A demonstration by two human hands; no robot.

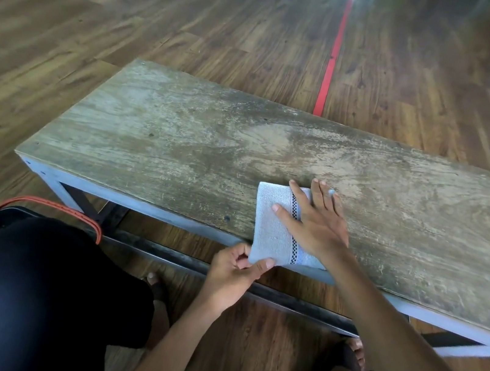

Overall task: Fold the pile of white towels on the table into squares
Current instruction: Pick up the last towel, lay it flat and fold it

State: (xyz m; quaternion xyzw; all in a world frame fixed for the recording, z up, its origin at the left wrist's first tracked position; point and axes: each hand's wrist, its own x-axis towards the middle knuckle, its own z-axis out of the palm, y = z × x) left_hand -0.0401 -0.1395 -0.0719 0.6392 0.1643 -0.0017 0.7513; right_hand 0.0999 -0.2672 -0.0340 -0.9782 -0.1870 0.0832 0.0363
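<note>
Folded towel (273, 222) lies at near edge of counter (179, 143), 1 corner overhanging. My right grip (312, 218) lies flat on top, fingers straight, pressing. My left grip (232, 275) pinches the overhanging corner. Judgement: light, soft, limp cloth; layers may spring open. Best held pinched at corners.

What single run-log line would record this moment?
towel: folded, at table near edge | left hand: pinches its near corner | right hand: flat on it
</note>
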